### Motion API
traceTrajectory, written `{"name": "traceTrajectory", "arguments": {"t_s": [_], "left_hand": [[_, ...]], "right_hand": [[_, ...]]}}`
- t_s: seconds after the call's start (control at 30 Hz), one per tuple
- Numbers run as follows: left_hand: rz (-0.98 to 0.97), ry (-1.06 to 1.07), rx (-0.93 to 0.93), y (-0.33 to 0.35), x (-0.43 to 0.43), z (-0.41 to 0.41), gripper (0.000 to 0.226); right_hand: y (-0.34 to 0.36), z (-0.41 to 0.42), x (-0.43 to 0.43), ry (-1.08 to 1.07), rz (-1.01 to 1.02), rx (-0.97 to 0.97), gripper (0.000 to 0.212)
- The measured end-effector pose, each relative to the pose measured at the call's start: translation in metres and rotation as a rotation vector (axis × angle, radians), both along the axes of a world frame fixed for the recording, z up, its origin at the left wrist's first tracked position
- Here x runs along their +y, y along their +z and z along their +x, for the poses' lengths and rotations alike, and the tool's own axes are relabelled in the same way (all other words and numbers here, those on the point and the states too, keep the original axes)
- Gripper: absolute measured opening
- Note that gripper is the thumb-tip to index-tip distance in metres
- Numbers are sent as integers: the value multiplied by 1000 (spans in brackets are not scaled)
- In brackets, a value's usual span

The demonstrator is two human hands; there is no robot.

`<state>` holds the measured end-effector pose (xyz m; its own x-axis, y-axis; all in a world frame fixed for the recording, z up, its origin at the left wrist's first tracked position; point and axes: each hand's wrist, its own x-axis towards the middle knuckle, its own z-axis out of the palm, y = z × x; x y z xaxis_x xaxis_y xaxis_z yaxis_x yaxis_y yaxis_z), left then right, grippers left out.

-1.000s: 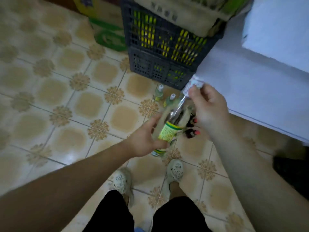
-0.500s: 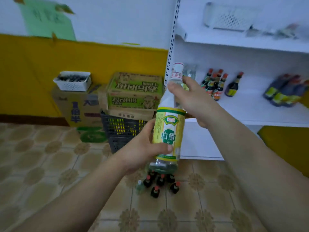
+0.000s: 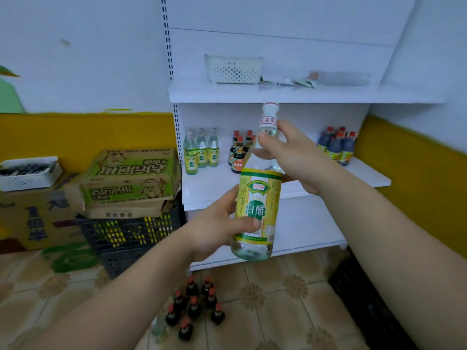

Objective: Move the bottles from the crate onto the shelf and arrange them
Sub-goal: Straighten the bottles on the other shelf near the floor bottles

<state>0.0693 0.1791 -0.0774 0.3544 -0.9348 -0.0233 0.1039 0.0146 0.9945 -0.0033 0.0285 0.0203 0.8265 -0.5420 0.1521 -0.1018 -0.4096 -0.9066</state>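
White shelf (image 3: 366, 173) ahead of you, tiled floor (image 3: 290, 286), black crate (image 3: 126, 233) left under cartons (image 3: 131, 178). Vinegar bottle (image 3: 257, 205) near upright in front of shelf, in the air: your left hand (image 3: 214, 223) wraps the label, right hand (image 3: 290, 152) grips the neck.

My two forearms are bare from the wrists to the edge of the picture, with no cloth showing on them. My left arm (image 3: 126, 286) fills the 7 o'clock part and my right arm (image 3: 379, 236) the 4 o'clock part. Both look broad near the camera and taper toward the wrists. My left hand (image 3: 214, 223) and right hand (image 3: 290, 157) are bare too. My left thumbnail (image 3: 256, 222) is short and rounded.
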Motion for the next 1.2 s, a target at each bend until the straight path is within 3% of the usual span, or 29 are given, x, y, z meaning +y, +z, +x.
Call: {"name": "traceTrajectory", "arguments": {"t_s": [0.13,0.3,0.43,0.7,0.97,1.2], "left_hand": [[15,-18,-18,1,-32,4,75],[60,43,-134,-13,-59,41,84],[92,103,-177,-50,-78,91,88],[192,210,-286,-106,-127,220,91],[297,404,-202,-183,-190,324,87],[416,570,-188,-258,-234,376,82]], "right_hand": [[-1,-2,-32,-1,23,-13,3],[-20,31,-58,45,65,-40,13],[-53,80,-71,122,51,-28,34],[-104,202,-113,124,22,11,42],[-184,334,-178,245,-5,147,54],[-256,402,-219,363,-4,207,52]]}}
